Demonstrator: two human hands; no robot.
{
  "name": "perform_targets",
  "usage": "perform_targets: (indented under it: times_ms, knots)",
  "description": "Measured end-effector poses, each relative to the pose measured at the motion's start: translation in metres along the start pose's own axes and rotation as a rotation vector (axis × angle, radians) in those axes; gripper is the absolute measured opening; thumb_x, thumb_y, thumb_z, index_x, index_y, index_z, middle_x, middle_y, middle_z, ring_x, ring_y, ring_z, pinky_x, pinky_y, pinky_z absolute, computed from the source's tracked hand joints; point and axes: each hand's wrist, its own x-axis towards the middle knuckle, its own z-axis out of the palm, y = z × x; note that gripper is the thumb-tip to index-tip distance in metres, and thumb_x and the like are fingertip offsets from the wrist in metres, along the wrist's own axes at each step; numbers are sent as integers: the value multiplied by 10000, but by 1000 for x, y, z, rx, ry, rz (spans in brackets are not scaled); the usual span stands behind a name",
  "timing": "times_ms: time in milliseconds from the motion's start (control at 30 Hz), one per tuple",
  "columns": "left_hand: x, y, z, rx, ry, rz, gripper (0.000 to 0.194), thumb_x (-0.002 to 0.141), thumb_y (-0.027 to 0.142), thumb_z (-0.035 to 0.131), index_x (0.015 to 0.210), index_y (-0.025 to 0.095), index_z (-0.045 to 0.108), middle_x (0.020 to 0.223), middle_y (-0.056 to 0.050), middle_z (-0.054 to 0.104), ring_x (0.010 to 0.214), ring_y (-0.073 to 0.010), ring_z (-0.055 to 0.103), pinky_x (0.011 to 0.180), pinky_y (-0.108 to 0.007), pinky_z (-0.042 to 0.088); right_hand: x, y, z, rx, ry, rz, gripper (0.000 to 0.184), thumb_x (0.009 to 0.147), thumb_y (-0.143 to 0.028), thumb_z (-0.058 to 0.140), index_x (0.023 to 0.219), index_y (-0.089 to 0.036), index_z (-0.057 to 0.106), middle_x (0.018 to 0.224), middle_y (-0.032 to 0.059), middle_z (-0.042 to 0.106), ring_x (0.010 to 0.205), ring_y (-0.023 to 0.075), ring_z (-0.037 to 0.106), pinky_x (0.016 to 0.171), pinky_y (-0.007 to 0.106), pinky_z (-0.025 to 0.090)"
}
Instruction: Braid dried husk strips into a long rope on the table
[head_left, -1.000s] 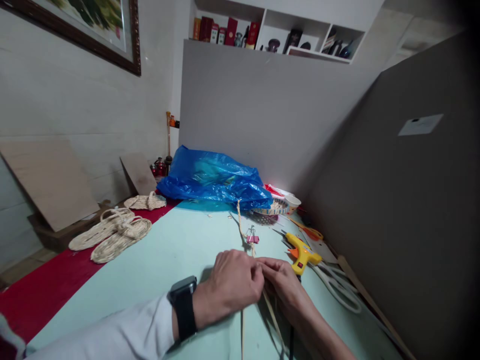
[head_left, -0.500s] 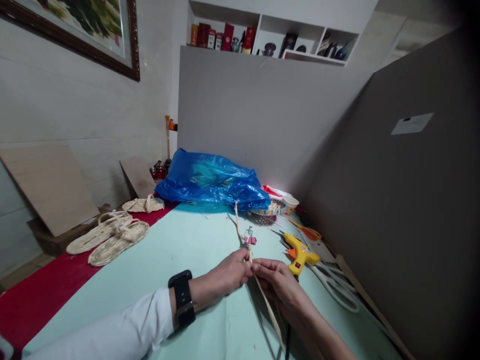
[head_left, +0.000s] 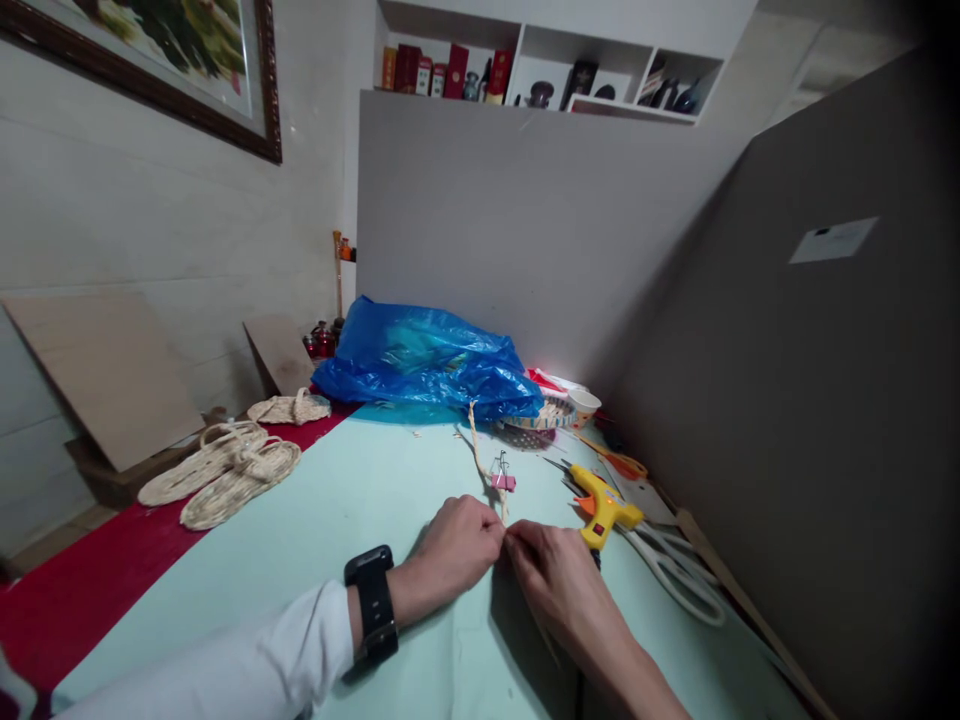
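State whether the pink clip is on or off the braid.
On: the braid shows on both sides of the pink clip.

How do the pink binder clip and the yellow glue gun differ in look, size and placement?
The binder clip is pink with thin wire handles; the glue gun is a yellow, pistol-shaped tool. The glue gun looks far larger than the binder clip. The binder clip sits on the pale cord, while the glue gun lies apart, to its right. Both are on the pale green surface, and neither is held in a hand.
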Motion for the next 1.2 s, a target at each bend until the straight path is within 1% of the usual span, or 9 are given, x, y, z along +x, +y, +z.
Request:
perform_targets:
  times_ms: [133,267,400,533,667,767,933,1067,1200]
  knots:
    - [-1,1,1,35,1,-9,397,835,154,589,446,209,531,431,64,479,511,-138,494,596,-280,372,-10,-10,0,-293,46,24,247,924,-140,466,797,-164,677,732,114,721,609,193,591,577,316,169]
    - [2,-7,2,-57,-11,-55,361,882,299,657,552,191,555,495,82,486,496,-109,462,542,-252,365,-15,-13,4,-366,69,-29,234,949,-155,467,833,-174,669,747,114,736,626,223,649,566,327,155]
    - [2,-12,1,-228,-74,-123,366,906,358,611,594,202,502,453,123,337,393,-72,267,426,-222,208,-16,-9,18,-384,158,-245,177,806,-46,546,896,-160,647,711,90,717,598,213,653,534,316,209]
    - [-3,-5,-4,-372,-121,-125,215,762,280,576,574,193,518,434,109,321,414,-65,242,435,-235,142,-18,-7,34,-434,305,-494,227,786,-16,536,949,-136,638,713,93,696,630,220,647,506,313,261]
    - [-5,-2,-9,-451,-180,-106,238,731,389,609,693,155,611,484,105,347,452,-62,222,457,-239,108,-23,-15,34,-489,202,-602,197,783,-25,562,930,-111,661,837,127,720,790,260,670,514,308,309]
    - [-2,-5,-10,-481,-233,-110,240,670,377,693,707,161,592,523,106,367,463,-55,220,468,-234,108,-22,-19,16,-262,102,-498,103,852,-150,578,852,-152,681,787,81,719,727,219,648,565,295,355]
    - [-2,-9,-12,-494,-310,-102,242,702,348,724,737,141,603,605,83,415,498,-44,169,482,-224,79,-7,-4,-12,286,285,-48,253,950,-220,474,1082,-155,679,911,61,739,750,154,636,729,257,417]
    - [-1,-11,-13,-489,-344,-103,311,725,406,752,779,129,623,613,79,409,514,-48,162,482,-224,80,5,4,-6,439,24,6,244,930,-199,472,1056,-159,677,802,32,712,756,158,613,704,242,407]
    - [1,-14,-11,-473,-356,-96,348,704,444,772,761,147,599,543,126,293,494,-47,122,473,-229,63,10,1,2,490,-21,27,174,894,-169,489,802,-173,637,719,6,664,695,139,546,663,236,366]
